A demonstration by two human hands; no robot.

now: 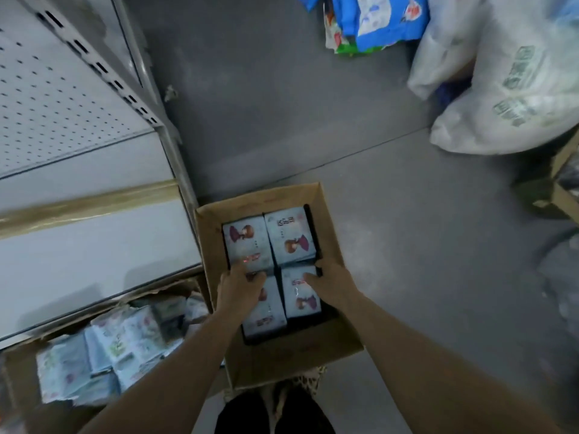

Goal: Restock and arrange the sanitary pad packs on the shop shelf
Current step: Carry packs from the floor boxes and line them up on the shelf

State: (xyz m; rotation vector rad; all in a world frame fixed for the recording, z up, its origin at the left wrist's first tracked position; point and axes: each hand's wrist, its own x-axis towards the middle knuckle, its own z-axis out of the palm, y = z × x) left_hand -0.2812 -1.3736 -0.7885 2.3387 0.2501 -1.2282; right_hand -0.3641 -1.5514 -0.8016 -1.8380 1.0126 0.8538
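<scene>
An open cardboard box (333,236) stands on the floor in front of me, filled with light blue sanitary pad packs printed with a cartoon girl. Two packs lie at the far side, left (246,239) and right (289,236). My left hand (239,288) reaches in and curls its fingers over the far end of the near-left pack (264,319). My right hand (330,288) holds the near-right pack (302,303), thumb on top and fingers round its right edge. The white shop shelf (94,255) is at the left, its boards bare.
Under the shelf at lower left, another torn carton (125,339) holds pale flowered packs. Large white plastic sacks (517,73) and blue packs (382,20) lie on the grey floor at the far right. A cardboard box (560,195) sits at the right edge.
</scene>
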